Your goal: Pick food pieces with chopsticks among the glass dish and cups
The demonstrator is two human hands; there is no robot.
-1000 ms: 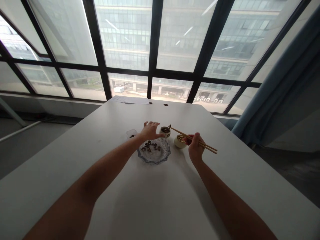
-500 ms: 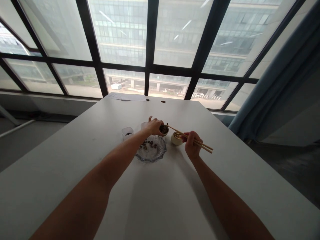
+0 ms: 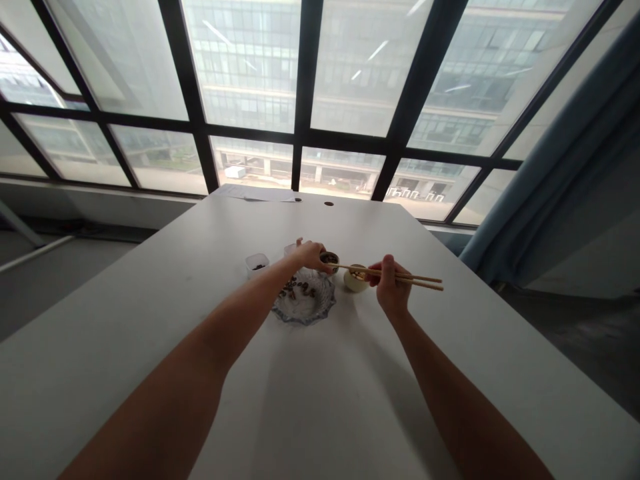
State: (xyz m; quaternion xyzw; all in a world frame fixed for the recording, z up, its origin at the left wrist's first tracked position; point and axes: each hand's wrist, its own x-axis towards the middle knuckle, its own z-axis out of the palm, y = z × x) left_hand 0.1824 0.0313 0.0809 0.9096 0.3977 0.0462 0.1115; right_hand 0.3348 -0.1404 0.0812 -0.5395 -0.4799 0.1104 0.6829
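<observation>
My left hand (image 3: 311, 256) is closed around the side of a small cup (image 3: 334, 272) that holds dark pieces. In my right hand (image 3: 393, 287) is a pair of wooden chopsticks (image 3: 423, 281), held nearly level, their tips at the left-hand cup's opening. Whether the tips grip a piece is too small to tell. Below the chopsticks stands a cream cup (image 3: 355, 283) with pale, nut-like pieces. Nearer me lies a scalloped glass dish (image 3: 305, 315) with several dark brown pieces in it; my left forearm hides part of its left side.
Left of the dish, a clear plastic tub (image 3: 257, 262) contains dark bits. Another clear tub (image 3: 289, 249) is partly hidden behind my left hand. Paper sheets (image 3: 257, 193) lie at the white table's (image 3: 310, 413) far edge, by the windows. A blue curtain (image 3: 540, 173) hangs at right.
The chopsticks have turned from a slant to nearly level, their tips lowering to the cup's opening. A dark piece seen at the tips earlier no longer shows there. My left hand stays on the cup.
</observation>
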